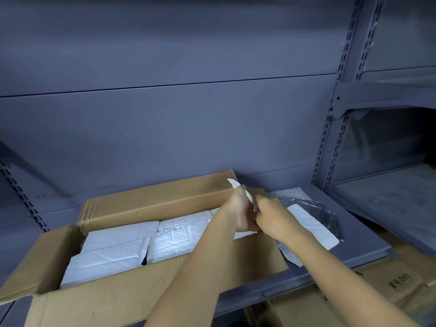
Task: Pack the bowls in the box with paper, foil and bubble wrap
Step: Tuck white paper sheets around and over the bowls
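Observation:
An open cardboard box (132, 291) stands on a grey shelf, its flaps spread outward. White foam packing sheets (151, 241) cover its inside; no bowl shows. Over the box's right end, my left hand (240, 208) and my right hand (273, 213) meet, and both pinch a strip of white paper (236, 184) that sticks up between them. To the right of the box lie a white sheet (313, 226), a clear piece of bubble wrap (292, 193) and a dark shiny foil-like sheet (330, 220).
The grey metal shelf (354, 246) has a back panel behind the box and slotted uprights (339, 109) on the right. More shelves sit at the far right. Cardboard cartons (389, 284) stand below the shelf edge at the lower right.

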### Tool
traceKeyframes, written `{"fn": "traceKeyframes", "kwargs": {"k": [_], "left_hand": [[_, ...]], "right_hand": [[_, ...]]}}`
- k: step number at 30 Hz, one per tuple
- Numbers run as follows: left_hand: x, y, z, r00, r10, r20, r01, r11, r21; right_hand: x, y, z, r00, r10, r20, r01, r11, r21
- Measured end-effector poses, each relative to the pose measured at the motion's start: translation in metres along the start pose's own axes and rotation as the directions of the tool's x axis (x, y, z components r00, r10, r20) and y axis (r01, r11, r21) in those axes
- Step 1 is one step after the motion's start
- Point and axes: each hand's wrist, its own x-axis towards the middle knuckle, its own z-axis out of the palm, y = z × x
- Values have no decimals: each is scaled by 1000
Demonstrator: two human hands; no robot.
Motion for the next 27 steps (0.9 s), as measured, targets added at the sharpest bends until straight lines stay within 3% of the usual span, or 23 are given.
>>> {"fn": "traceKeyframes", "kwargs": {"k": [6, 12, 16, 22, 24, 27], "left_hand": [[-10, -10, 2, 999, -41, 36, 45, 994, -99], [-21, -5, 0, 999, -28, 37, 28, 1000, 9], [-5, -14, 3, 999, 1, -51, -2, 1000, -28], [-20, -6, -10, 992, 46, -118, -20, 977, 212], [-26, -1, -18, 954, 223, -199, -107, 876, 471], [-25, 1, -41, 740, 640, -208, -135, 445, 886]], "right_hand": [[4, 2, 5, 1000, 0, -8, 0, 1000, -15], [-1, -2, 7, 1000, -15, 5, 15, 996, -88], [1, -2, 8, 999, -6, 31, 11, 988, -152], [-5, -5, 13, 998, -35, 54, 41, 993, -113], [-7, -8, 17, 994, -72, 79, 78, 994, -74], [-11, -14, 23, 980, -98, 173, 115, 989, -91]]}}
